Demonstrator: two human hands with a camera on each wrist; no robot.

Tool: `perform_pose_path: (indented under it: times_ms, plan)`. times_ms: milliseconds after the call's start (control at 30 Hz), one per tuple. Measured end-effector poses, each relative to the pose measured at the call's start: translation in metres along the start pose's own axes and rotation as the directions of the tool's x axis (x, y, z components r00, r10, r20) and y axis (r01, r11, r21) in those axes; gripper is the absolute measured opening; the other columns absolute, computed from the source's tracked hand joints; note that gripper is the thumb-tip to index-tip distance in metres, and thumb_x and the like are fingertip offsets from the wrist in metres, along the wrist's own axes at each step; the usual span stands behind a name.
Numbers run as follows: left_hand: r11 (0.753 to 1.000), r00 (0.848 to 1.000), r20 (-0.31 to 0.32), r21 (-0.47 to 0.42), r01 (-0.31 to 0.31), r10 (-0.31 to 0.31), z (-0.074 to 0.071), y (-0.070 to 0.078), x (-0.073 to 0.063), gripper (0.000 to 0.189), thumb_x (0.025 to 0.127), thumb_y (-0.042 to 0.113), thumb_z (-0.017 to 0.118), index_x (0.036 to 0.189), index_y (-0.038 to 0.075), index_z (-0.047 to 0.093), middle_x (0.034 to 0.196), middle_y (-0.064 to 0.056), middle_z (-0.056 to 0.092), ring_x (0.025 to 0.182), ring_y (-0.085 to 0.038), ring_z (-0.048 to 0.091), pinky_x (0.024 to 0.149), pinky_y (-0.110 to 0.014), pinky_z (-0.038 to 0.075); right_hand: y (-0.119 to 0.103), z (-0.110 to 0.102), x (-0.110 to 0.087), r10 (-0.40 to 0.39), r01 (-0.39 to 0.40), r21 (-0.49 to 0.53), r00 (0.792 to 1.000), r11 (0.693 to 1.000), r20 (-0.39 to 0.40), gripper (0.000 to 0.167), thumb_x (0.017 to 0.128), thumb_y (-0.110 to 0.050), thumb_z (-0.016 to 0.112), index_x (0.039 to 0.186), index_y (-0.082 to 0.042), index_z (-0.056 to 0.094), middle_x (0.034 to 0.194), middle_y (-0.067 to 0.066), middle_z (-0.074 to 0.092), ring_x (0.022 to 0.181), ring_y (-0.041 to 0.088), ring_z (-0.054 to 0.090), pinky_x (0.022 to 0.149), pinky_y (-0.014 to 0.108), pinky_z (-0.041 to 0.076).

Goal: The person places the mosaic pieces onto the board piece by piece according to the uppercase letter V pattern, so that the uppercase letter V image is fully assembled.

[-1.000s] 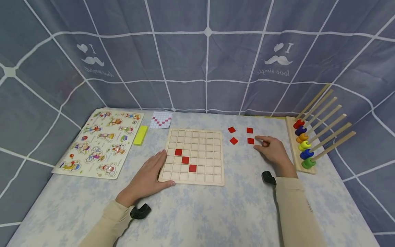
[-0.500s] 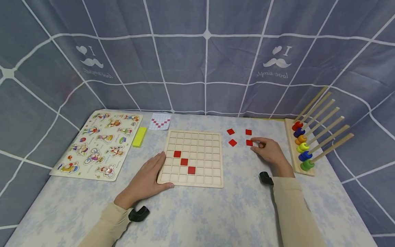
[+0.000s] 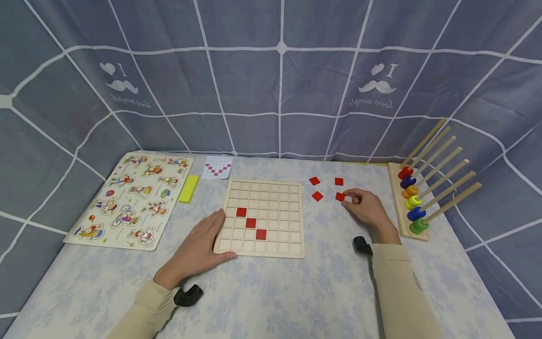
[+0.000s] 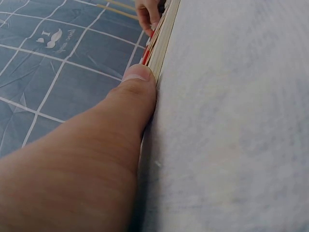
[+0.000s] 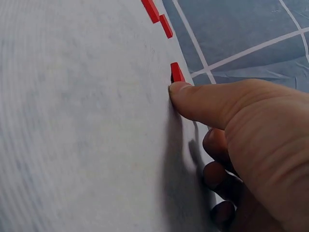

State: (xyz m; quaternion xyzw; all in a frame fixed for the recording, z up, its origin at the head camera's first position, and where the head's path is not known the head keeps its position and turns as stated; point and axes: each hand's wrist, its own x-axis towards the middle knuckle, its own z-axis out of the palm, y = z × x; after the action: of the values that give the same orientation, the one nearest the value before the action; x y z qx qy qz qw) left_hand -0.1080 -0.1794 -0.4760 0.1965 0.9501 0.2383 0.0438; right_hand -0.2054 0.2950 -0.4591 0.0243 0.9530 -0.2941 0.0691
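Observation:
A square wooden grid board (image 3: 281, 199) lies on the table in the head view, with three red tiles in a diagonal, among them the lowest red tile (image 3: 260, 234). My left hand (image 3: 196, 246) rests at the board's lower left corner, fingers straight along the left side and thumb (image 4: 137, 79) on the front edge. On the right, my right hand (image 3: 367, 208) pinches a red square tile (image 3: 340, 197) between thumb and index finger. In the right wrist view that tile (image 5: 176, 71) stands tilted at the thumb tip, the other fingers curled below. Close by lie three loose tiles, including the far right one (image 3: 339, 181).
A pattern card (image 3: 217, 167) and a yellow block (image 3: 188, 189) lie behind and left of the board. Farther left is a picture puzzle board (image 3: 131, 200). A wooden peg stand (image 3: 407, 202) with coloured rings is at the right. A tiled-pattern curtain (image 3: 279, 94) hangs behind the table.
My right hand has moved slightly left onto the nearer right red tile, closing thumb and index finger on it. The tile now sits a little turned. My left hand stays at the board.

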Motion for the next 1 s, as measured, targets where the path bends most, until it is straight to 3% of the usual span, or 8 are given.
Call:
perform_pose_path:
  times_ms: [333,533,700,1000]
  plan:
    - [1.000,1.000,-0.002,0.002,-0.004,0.004,0.000,0.001,0.001,0.119,0.082,0.067,0.074,0.164,0.005,0.015,0.171,-0.014,0.020,0.157,-0.034,0.023,0.126,-0.055,0.024,-0.008,0.004,-0.002,-0.013,0.011,-0.033,0.998,0.999,-0.059,0.033,0.094,-0.026,0.066,0.118,-0.003,0.065,0.078,0.002,0.049,0.071,0.019,0.045,0.071,0.032,0.037]
    - [1.000,1.000,0.005,0.011,0.004,-0.004,0.000,0.000,0.001,0.119,0.081,0.069,0.072,0.164,0.005,0.015,0.171,-0.012,0.020,0.158,-0.033,0.022,0.126,-0.054,0.024,-0.022,0.009,-0.005,-0.049,0.053,0.027,0.992,0.998,-0.118,0.029,0.093,-0.025,0.063,0.115,-0.006,0.067,0.075,0.001,0.047,0.064,0.016,0.040,0.071,0.031,0.038]
    - [1.000,1.000,0.002,0.014,0.012,-0.012,-0.001,-0.001,-0.001,0.119,0.081,0.068,0.073,0.164,0.005,0.015,0.171,-0.013,0.019,0.158,-0.033,0.022,0.126,-0.054,0.024,-0.039,0.014,-0.006,-0.076,0.088,0.087,0.989,0.992,-0.130,0.029,0.092,-0.023,0.060,0.115,-0.008,0.068,0.075,0.001,0.044,0.060,0.014,0.031,0.066,0.032,0.034]
    - [1.000,1.000,-0.007,0.010,0.001,-0.001,0.000,0.000,0.000,0.119,0.082,0.068,0.073,0.164,0.005,0.016,0.171,-0.013,0.020,0.157,-0.034,0.022,0.125,-0.056,0.025,-0.059,0.026,-0.013,-0.098,0.109,0.082,0.987,0.991,-0.123,0.029,0.092,-0.024,0.062,0.116,-0.010,0.069,0.074,0.002,0.044,0.060,0.016,0.032,0.061,0.032,0.034]
